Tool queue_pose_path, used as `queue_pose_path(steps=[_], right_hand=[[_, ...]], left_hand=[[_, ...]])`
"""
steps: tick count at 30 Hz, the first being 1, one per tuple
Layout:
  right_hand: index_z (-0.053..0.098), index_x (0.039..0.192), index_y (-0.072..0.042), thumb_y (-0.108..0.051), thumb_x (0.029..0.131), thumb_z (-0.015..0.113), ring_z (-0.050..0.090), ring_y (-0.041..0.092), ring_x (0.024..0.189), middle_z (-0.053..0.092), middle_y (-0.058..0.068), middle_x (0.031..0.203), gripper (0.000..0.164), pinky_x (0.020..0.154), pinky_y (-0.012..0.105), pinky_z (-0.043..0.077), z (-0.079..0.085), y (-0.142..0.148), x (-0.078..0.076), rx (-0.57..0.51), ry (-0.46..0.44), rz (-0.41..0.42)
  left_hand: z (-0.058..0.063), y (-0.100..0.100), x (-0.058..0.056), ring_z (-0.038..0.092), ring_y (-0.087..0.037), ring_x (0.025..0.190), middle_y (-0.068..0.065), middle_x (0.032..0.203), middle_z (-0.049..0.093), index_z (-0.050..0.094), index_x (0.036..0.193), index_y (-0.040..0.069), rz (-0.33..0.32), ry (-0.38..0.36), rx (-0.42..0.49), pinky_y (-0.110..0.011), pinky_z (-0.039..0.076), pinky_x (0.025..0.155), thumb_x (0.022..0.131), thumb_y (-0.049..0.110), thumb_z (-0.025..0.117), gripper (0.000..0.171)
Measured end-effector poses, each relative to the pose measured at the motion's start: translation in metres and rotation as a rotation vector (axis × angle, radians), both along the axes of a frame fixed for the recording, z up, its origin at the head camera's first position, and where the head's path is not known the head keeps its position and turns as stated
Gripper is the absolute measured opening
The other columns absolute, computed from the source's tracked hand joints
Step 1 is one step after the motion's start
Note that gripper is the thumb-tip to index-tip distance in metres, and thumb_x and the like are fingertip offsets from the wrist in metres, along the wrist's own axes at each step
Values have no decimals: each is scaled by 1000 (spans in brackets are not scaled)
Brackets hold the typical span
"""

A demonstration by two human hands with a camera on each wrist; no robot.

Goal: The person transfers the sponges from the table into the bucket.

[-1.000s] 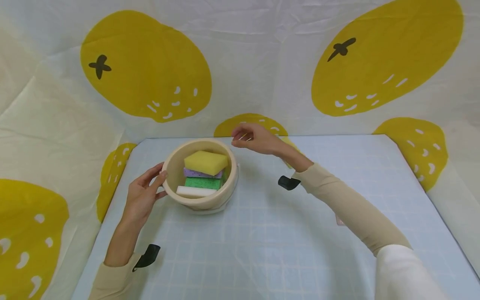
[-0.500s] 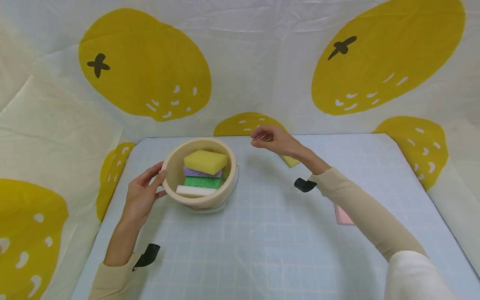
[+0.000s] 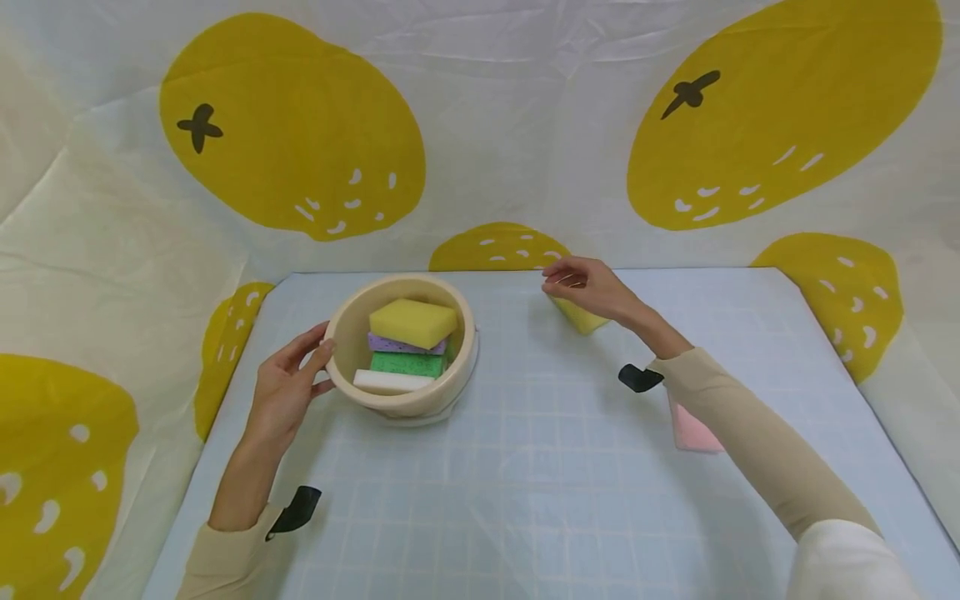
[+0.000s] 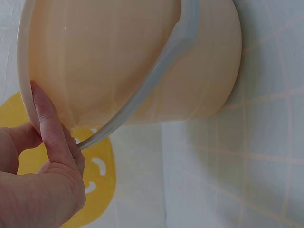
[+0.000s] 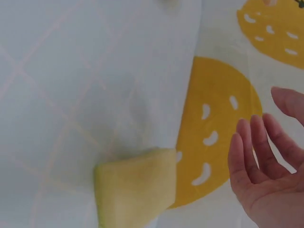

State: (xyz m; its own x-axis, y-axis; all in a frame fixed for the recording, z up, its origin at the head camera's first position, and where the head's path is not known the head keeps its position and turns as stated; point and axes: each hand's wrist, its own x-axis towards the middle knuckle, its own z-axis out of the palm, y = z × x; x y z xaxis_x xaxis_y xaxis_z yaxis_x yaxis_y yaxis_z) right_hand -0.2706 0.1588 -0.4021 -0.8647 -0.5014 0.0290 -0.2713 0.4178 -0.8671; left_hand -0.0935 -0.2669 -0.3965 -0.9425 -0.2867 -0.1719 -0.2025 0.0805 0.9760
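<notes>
A cream bucket (image 3: 463, 358) stands at the left of the table, its pale handle (image 4: 142, 95) hanging down the side. My left hand (image 3: 281, 396) pinches its rim between thumb and fingers. Inside lie a yellow sponge (image 3: 412, 322), a purple sponge (image 3: 390, 344), a green sponge (image 3: 407, 365) and a white block (image 3: 392, 382). My right hand (image 3: 588, 286) is in the air above another yellow sponge (image 5: 137, 187) near the table's back edge, partly covered by the hand in the head view. The right fingers (image 5: 261, 147) are loosely bent with nothing in them.
A pink flat piece (image 3: 693, 429) lies on the right of the table, partly hidden under my right forearm. The light blue checked table (image 3: 510, 500) ends at the back against a white cloth wall (image 3: 525, 167) printed with yellow fruit.
My right hand has moved rightward from beside the bucket to over the yellow sponge at the back, uncovering more of the pink piece. The left hand and bucket have stayed still.
</notes>
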Motion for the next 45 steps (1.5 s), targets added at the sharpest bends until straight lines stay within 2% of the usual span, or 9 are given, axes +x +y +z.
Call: queue_pose_path(steps=[5, 10, 16, 18, 21, 26, 32, 38, 45], right_hand=[[60, 131, 4, -22, 102, 68, 60, 31, 114, 65, 19, 124, 40, 93, 18, 49, -9, 13, -2, 34, 0, -49], [61, 130, 3, -27, 102, 67, 61, 31, 113, 65, 18, 124, 41, 92, 19, 50, -20, 23, -4, 80, 21, -98], [63, 128, 4, -25, 101, 69, 62, 33, 113, 66, 19, 124, 40, 91, 18, 50, -31, 35, -4, 87, 63, -152], [63, 127, 4, -24, 100, 70, 62, 33, 114, 65, 20, 125, 39, 93, 21, 50, -34, 38, -5, 87, 67, -174], [63, 127, 4, -22, 100, 70, 61, 35, 116, 64, 21, 128, 39, 99, 32, 52, -37, 42, -6, 92, 70, -205], [60, 131, 7, -20, 100, 70, 55, 41, 125, 59, 25, 135, 43, 109, 49, 46, -42, 48, -6, 110, 57, -238], [54, 138, 6, -24, 100, 70, 51, 43, 130, 54, 26, 141, 51, 111, 53, 43, -51, 54, -10, 180, 8, -259], [48, 142, 8, -26, 99, 71, 50, 45, 130, 51, 29, 143, 60, 111, 55, 44, -60, 56, -13, 239, -50, -240], [45, 145, 11, -24, 99, 71, 49, 47, 131, 48, 32, 145, 64, 109, 56, 44, -62, 55, -12, 312, -86, -228]], left_hand=[[0, 0, 0, 61, -13, 100, -6, 146, 50, 54, 150, 16, -5, -6, -18, -23, 60, 79, 95, 43, 71, 64], [0, 0, 0, 62, -12, 100, -6, 146, 50, 55, 150, 16, -2, -10, -14, -23, 60, 79, 95, 44, 71, 64], [0, 0, 0, 62, -12, 100, -6, 146, 50, 54, 151, 16, -4, -13, -24, -23, 60, 80, 96, 44, 70, 63], [0, 0, 0, 62, -12, 100, -6, 146, 50, 54, 150, 16, -3, -10, -22, -23, 60, 80, 96, 43, 70, 63], [0, 0, 0, 62, -13, 99, -6, 145, 51, 55, 150, 15, -3, -2, -11, -24, 60, 79, 97, 41, 71, 62], [-1, 0, 0, 61, -13, 98, -5, 141, 52, 55, 150, 13, -4, 6, 8, -24, 60, 79, 97, 39, 71, 61], [0, 0, 0, 61, -12, 98, -4, 141, 52, 54, 150, 13, -5, 2, 7, -24, 60, 79, 97, 40, 72, 62], [-1, 0, 0, 61, -12, 98, -6, 143, 51, 54, 150, 13, -4, 6, 9, -24, 60, 79, 97, 39, 71, 62], [-1, 0, 0, 61, -12, 98, -8, 144, 51, 54, 150, 13, -10, 13, 1, -24, 60, 79, 97, 39, 71, 61]])
